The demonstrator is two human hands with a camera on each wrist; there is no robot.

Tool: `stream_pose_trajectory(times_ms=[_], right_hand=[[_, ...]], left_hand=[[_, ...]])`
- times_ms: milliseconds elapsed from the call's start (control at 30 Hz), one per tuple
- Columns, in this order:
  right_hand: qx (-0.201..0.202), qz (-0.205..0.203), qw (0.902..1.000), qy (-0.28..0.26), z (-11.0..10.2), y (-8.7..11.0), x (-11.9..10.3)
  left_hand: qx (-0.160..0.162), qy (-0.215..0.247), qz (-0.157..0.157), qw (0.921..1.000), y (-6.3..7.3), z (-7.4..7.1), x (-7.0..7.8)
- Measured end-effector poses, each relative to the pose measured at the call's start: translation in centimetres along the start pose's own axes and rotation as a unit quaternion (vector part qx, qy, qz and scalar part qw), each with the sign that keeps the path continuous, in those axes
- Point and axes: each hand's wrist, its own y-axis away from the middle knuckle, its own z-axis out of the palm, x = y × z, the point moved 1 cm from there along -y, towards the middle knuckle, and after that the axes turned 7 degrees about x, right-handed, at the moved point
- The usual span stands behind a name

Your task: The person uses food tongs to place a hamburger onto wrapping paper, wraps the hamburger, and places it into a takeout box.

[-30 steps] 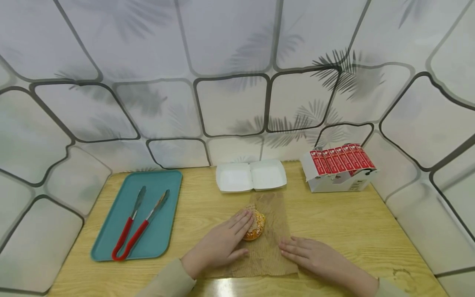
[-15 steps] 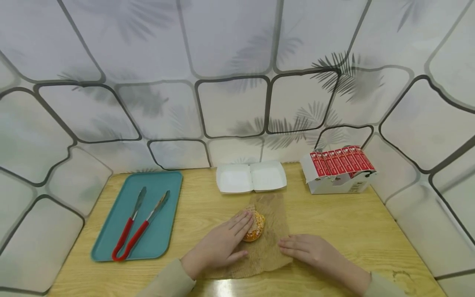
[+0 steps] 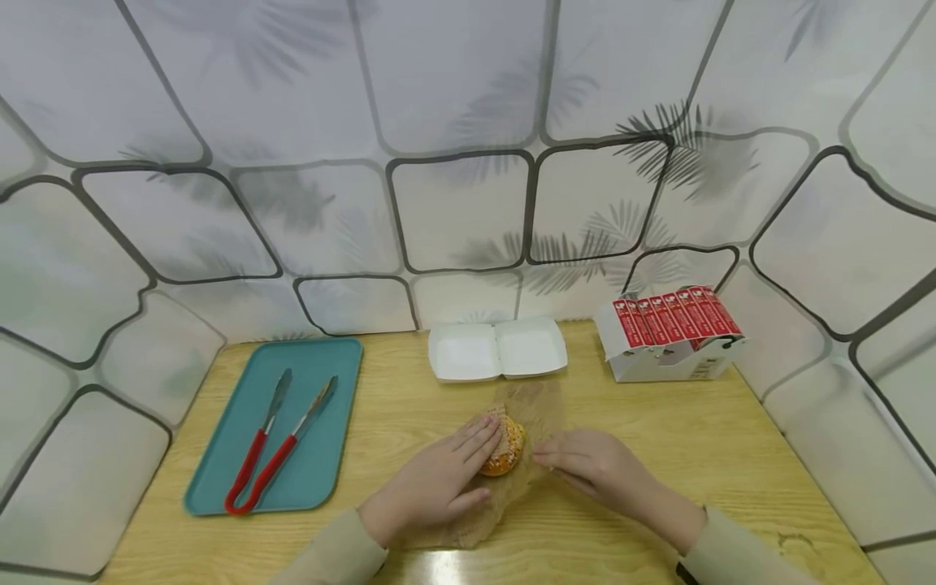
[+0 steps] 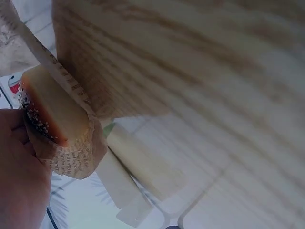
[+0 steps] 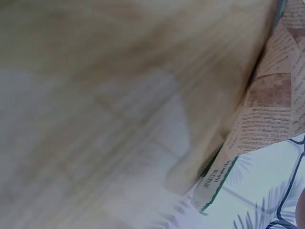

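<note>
A round bun [image 3: 510,460] topped with seeds lies on brown printed wrapping paper [image 3: 532,400] at the front middle of the table. My left hand [image 3: 433,481] rests over the bun's left side with its fingers extended, pressing a folded flap of the paper onto it. In the left wrist view, the bun's pale cut side [image 4: 57,98] shows inside the paper. My right hand [image 3: 605,473] pinches the paper's right edge, lifted and drawn in toward the bun. Its fingers are out of sight in the right wrist view, where the raised paper [image 5: 267,107] shows its print.
An open white clamshell box [image 3: 499,351] stands behind the paper. To the left, red-handled tongs [image 3: 269,473] lie on a teal tray [image 3: 319,479]. A white carton of red packets [image 3: 661,364] stands at the back right, near the patterned wall [image 3: 461,211].
My right hand has moved from lying flat by the paper's right edge to gripping that edge, lifting it inward to the left. My left hand stays on the bun.
</note>
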Motion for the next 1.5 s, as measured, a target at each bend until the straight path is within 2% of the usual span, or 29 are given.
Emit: stream_pose_trajectory(times_ms=[167,333,633,800,1000,1167,1333,1400,1500], right_hand=[[0.002,0.019,0.9993,-0.031,0.6,-0.9,0.6],[-0.002,0.047,0.9972,-0.059,1.4,-1.6,1.2],[0.040,0.092,0.9896,-0.103,3.3,-2.7,2.7],[0.031,0.156,0.9798,-0.122,4.3,-2.9,3.5],[0.018,0.217,0.9637,-0.154,5.2,-3.2,3.9],[-0.006,0.266,0.9483,-0.173,5.6,-3.3,4.1],[-0.023,0.308,0.9338,-0.180,5.7,-3.6,4.3],[-0.026,0.307,0.9347,-0.178,5.8,-3.7,4.3],[-0.029,0.296,0.9381,-0.177,5.9,-3.8,4.5]], left_hand=[[-0.007,0.027,-0.005,0.9996,0.0,0.1,-0.2],[0.002,0.055,-0.005,0.9985,0.0,0.0,-0.4],[0.003,0.103,-0.020,0.9945,-0.1,0.2,-0.8],[0.001,0.131,-0.035,0.9908,-0.1,0.1,-0.9],[0.000,0.180,-0.060,0.9818,-0.1,-0.1,-1.0],[0.015,0.194,-0.054,0.9794,-0.2,-0.1,-1.1],[0.037,0.240,-0.059,0.9682,-0.3,-0.2,-1.1],[0.046,0.260,-0.063,0.9624,-0.3,-0.2,-1.2],[0.058,0.299,-0.080,0.9493,-0.2,-0.3,-1.2]])
